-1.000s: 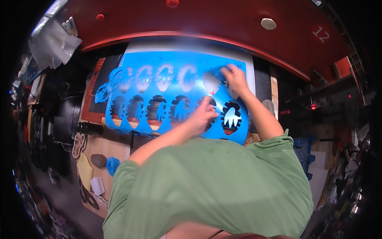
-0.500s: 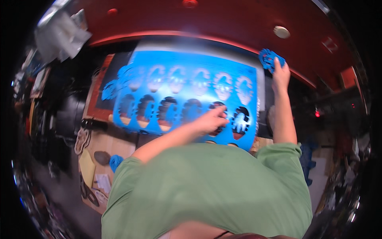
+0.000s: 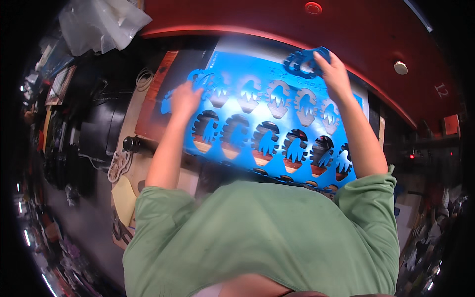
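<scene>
In the head view, a blue sheet [image 3: 232, 64] is lying across the middle of the picture, its glossy surface catching a whitish glare. Two rows of rounded cut-outs are running along it, each with notched edges and finger-like blue tongues reaching into the opening. Pale surface is showing through the upper row, dark and reddish-brown through the lower, and the near edge is curving downward toward the green shirt [image 3: 257, 232].

The sheet is spreading between the two hands. The right hand [image 3: 336, 76] is pinching a bunch of blue toothed pieces [image 3: 299, 60] between thumb and fingers, holding them over the sheet's far right part, near the red panel [image 3: 237, 15]. The left hand [image 3: 184, 101] is hovering at or resting on the sheet's left end, among loose blue cut pieces [image 3: 167, 104]; it is blurring, so whether it is grasping any cannot be told.
</scene>
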### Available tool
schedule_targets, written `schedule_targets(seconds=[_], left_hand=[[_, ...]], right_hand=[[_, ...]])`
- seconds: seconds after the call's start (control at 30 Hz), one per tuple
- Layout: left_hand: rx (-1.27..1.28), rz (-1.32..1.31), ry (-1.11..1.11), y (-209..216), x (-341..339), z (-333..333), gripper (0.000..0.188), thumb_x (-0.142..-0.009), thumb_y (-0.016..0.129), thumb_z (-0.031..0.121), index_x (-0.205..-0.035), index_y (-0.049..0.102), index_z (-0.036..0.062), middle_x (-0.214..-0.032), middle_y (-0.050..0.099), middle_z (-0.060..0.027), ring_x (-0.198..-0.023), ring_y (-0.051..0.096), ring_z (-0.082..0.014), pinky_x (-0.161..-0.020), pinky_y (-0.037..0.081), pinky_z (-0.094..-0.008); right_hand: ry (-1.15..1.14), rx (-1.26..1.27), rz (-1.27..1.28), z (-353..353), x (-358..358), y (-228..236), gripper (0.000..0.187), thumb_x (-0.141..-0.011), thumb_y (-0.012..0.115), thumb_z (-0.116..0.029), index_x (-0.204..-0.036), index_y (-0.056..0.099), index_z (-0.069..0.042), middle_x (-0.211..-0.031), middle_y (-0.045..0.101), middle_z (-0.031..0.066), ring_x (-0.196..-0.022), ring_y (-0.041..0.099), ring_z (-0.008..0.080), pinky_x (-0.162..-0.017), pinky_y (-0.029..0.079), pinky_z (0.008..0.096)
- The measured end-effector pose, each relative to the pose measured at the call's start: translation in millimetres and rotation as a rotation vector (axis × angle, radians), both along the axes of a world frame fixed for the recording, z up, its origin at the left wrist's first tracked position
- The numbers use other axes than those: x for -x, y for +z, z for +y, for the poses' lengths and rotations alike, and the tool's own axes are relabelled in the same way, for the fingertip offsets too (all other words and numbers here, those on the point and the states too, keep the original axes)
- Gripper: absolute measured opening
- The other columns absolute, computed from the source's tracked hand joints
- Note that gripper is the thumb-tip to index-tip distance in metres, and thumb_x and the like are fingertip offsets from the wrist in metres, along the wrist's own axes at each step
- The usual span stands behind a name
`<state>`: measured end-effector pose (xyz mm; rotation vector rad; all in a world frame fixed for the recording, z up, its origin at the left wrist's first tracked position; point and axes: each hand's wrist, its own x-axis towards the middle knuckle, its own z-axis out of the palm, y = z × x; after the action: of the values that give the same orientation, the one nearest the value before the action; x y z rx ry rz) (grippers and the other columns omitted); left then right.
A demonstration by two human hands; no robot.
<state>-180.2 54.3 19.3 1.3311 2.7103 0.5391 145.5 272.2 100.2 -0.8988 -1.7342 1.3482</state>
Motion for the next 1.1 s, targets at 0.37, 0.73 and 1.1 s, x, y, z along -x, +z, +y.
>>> schedule_targets(seconds=[0.37, 0.73, 1.1], left_hand=[[-0.565, -0.361, -0.151, -18.0, 17.6, 19.5, 0.026, -0.093, 0.066, 0.017, -0.111, 0.060, -0.0010, -0.090, 0.068, -0.0084, -0.076, 0.067, -0.0166, -0.067, 0.052, -0.0303], [-0.726, -2.004, 0.054, -8.9, -33.3, -38.5, 0.043, -0.104, 0.048, 0.039, -0.126, 0.054, 0.0027, -0.119, 0.061, -0.0098, -0.111, 0.058, -0.0204, -0.097, 0.047, -0.0356], [-0.526, -0.772, -0.423, 5.6, -5.2, -71.0, 0.029, -0.088, 0.069, 0.010, -0.115, 0.063, 0.0025, -0.100, 0.070, -0.0115, -0.085, 0.068, -0.0187, -0.074, 0.054, -0.0324]], right_hand=[[-0.222, 0.125, 0.195, -71.4, 110.4, -13.5, 0.023, -0.099, 0.057, -0.022, -0.109, 0.063, -0.002, -0.090, 0.065, 0.0035, -0.078, 0.057, 0.0099, -0.070, 0.047, 0.0282], [0.141, -1.060, -0.167, -188.0, 160.0, -72.6, 0.047, -0.068, 0.071, -0.005, -0.115, 0.064, -0.004, -0.115, 0.067, 0.0141, -0.107, 0.064, 0.0322, -0.090, 0.050, 0.0446], [0.171, -0.696, -0.177, -153.6, 145.6, -54.0, 0.062, -0.066, 0.081, -0.022, -0.124, 0.061, -0.012, -0.140, 0.051, 0.0179, -0.130, 0.047, 0.0392, -0.107, 0.038, 0.0496]])
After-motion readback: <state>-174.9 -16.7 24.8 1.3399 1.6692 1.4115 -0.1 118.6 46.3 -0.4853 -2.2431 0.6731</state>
